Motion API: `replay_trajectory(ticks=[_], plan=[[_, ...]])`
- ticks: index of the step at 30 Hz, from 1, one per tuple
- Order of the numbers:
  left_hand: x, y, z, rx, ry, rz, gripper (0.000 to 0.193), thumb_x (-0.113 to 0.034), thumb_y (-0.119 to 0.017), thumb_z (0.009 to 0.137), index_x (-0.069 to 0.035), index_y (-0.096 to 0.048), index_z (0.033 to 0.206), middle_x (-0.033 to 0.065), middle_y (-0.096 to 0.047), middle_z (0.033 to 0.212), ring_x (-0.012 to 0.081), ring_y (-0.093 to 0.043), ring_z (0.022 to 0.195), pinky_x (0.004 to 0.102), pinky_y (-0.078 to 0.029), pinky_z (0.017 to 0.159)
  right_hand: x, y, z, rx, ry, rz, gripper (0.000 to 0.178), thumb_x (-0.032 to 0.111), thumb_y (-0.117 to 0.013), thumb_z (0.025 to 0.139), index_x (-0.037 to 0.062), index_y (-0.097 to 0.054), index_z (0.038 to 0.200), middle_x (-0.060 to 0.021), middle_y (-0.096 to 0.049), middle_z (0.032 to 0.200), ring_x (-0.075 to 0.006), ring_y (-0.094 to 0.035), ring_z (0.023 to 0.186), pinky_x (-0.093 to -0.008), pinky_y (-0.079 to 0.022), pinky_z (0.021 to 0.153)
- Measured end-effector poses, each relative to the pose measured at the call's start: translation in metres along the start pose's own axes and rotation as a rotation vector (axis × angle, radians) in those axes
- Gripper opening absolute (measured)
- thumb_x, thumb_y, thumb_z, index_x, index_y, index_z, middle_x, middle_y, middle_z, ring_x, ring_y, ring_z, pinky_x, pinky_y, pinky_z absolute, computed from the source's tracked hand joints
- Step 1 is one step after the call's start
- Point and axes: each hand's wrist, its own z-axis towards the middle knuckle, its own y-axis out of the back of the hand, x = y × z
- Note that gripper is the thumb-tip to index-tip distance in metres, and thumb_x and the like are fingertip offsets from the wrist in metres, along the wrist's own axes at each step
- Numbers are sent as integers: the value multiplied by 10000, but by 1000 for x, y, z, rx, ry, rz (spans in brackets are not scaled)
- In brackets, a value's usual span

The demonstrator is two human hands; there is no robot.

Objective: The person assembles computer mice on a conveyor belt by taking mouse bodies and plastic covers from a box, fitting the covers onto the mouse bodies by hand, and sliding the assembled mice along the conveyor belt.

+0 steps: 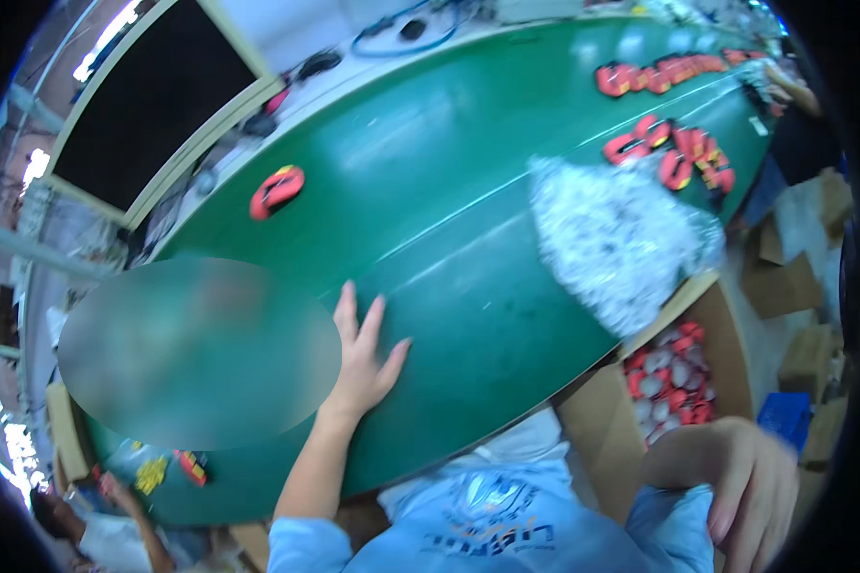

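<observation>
My left hand (356, 365) rests on the green work surface (430, 315), its fingers spread and nothing in it. To the right, my right hand (741, 482) hangs over the near side of a cardboard box (588, 435). Its fingers are stretched downward, slightly smeared, and no object shows in them. Inside the box lie many red and pale grey parts (674, 377). A crumpled clear plastic bag (616, 239) lies on the table edge just beyond the box. Farther off, one red and black tool-like piece (277, 192) lies alone on the green surface.
Red and black pieces (678, 153) lie clustered behind the bag, with a row of more (659, 74) beyond. Another person (788, 105) stands far right; one (115, 535) is lower left near small yellow parts (151, 473). A blurred patch covers the left table. Cartons (784, 282) stand right.
</observation>
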Motion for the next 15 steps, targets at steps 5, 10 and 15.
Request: replay_trajectory(ticks=[5, 10, 15], plan=[[0, 16, -7, 48, 47, 14, 711, -243, -870, 868, -15, -610, 1489, 375, -351, 1683, 548, -476, 1464, 568, -422, 1192, 26, 214, -11, -345, -481, -1350, 160, 38, -671, 1042, 14, -724, 1191, -60, -724, 1019, -157, -696, 986, -318, -537, 870], [2, 12, -8, 25, 33, 5, 732, -251, -866, 864, -10, -595, 1500, 376, -380, 1665, 545, -484, 1453, 586, -429, 1177, -38, 340, -6, 693, -1123, -2119, 517, 84, -776, 896, 180, -712, 1400, -96, -622, 1542, -337, -605, 1334, -435, -521, 1128], [-2, 8, -7, 36, 68, -22, 721, -203, -869, 832, -16, -609, 1478, 328, -363, 1706, 511, -474, 1486, 569, -411, 1208, -49, 423, -39, 984, -1458, -2028, 724, 244, -891, 798, 222, -666, 1486, -66, -643, 1550, -430, -555, 1400, -485, -525, 1153]])
